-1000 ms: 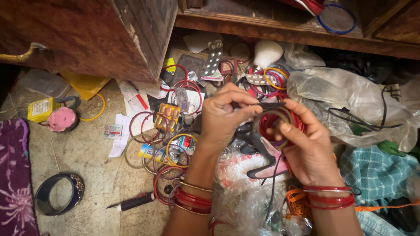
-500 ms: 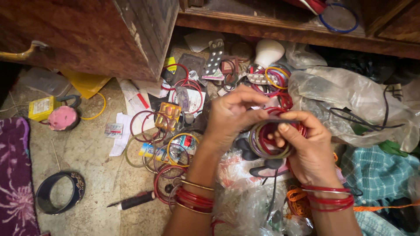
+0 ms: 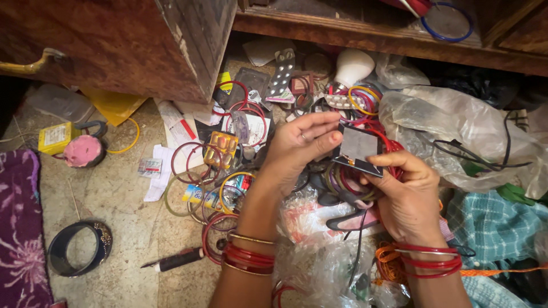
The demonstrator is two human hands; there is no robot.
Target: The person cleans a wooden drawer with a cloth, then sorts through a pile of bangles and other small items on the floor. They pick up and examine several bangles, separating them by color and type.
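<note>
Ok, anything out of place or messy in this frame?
Yes. Bangles, pill strips, papers and plastic bags lie strewn over the floor below the wooden cabinet. Both hands, left and right, hold a small grey square card tilted above a stack of bangles.

Both my forearms reach in from the near edge, wrists close together. My left hand [image 3: 299, 145] is raised with the palm turned toward me, fingers curled right, thumb and fingertips pinched. My right hand [image 3: 402, 194] sits just right of it and nearer, thumb pointing left, fingers folded and closed.
</note>
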